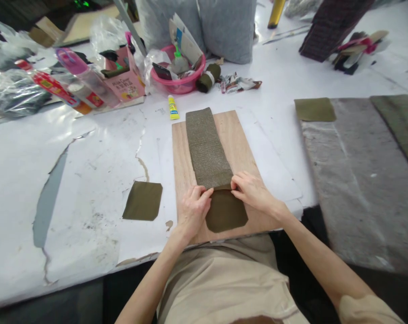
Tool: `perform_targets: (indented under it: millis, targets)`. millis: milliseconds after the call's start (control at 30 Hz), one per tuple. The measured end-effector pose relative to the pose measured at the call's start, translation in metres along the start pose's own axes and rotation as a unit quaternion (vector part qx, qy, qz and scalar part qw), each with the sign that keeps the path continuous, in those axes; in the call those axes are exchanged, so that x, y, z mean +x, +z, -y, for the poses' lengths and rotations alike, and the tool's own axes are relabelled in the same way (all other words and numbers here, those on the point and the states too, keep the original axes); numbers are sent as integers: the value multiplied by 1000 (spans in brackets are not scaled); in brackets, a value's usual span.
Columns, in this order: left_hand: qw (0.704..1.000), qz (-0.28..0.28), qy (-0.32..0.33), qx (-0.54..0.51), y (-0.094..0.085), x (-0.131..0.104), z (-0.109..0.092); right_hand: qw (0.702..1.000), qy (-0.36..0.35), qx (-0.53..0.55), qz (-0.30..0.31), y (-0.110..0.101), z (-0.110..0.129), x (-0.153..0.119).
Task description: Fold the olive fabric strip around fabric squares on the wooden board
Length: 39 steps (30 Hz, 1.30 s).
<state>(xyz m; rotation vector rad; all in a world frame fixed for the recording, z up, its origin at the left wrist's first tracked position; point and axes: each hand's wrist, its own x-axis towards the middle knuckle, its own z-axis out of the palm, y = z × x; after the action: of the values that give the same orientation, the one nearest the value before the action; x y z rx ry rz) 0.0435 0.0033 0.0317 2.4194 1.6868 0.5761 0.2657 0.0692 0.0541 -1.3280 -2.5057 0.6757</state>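
Observation:
A long olive fabric strip (pixel 207 146) with a rough, speckled face lies lengthwise on a plywood board (pixel 237 130). At its near end is a smooth darker olive fabric piece (pixel 226 211) with clipped corners, and a folded edge runs across where the two meet. My left hand (pixel 195 207) pinches the left end of that edge between thumb and fingers. At the right end my right hand (pixel 253 191) pinches it too. Whether the two fabrics are joined, I cannot tell. A similar olive fabric square (pixel 143 201) lies left of the board.
Beyond the board lies a yellow glue tube (pixel 173 108). Farther back are a pink basket (pixel 186 85) of odds and ends, a rolled olive cloth (pixel 208 78) and a pink box (pixel 127 85). At right, a grey board (pixel 355 180) carries another olive patch (pixel 314 110).

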Motion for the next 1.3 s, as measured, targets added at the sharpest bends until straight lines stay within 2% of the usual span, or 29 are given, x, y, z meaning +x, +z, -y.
perform_targets:
  millis: [133, 233, 333, 433, 567, 633, 733, 800, 867, 967, 1100, 1200, 1300]
  targets:
    - [999, 8, 42, -21, 1, 11, -12, 986, 35, 163, 14, -6, 9, -16]
    - [996, 13, 87, -26, 7, 20, -12, 963, 88, 255, 1, -3, -1, -23]
    - [994, 18, 93, -53, 10, 21, -8, 947, 138, 287, -37, 7, -17, -20]
    - [991, 28, 76, -109, 4, 14, -8, 946, 157, 283, -25, 19, -25, -16]
    - [974, 43, 6, -224, -14, -2, -2, 966, 145, 214, -15, 38, -23, -14]
    - [956, 18, -58, -288, -28, -13, 10, 973, 142, 179, -30, 46, -20, -15]
    - [922, -82, -191, -327, -54, -32, 39, 983, 113, 120, -85, 54, -17, -19]
    - [897, -174, -263, -311, -68, -46, 62, 987, 77, 72, -125, 57, -16, -21]
    - [876, -231, -314, -284, -77, -59, 83, 987, 46, 37, -151, 59, -16, -23]
    - [865, -250, -351, -257, -76, -74, 102, 987, 19, 10, -161, 60, -18, -24]
    - [871, -229, -353, -253, -61, -84, 105, 986, 10, -14, -168, 60, -20, -24]
    - [867, -243, -360, -246, -57, -85, 107, 986, 16, -24, -165, 61, -20, -23]
    - [861, -268, -366, -229, -58, -85, 118, 986, 16, -30, -162, 62, -22, -23]
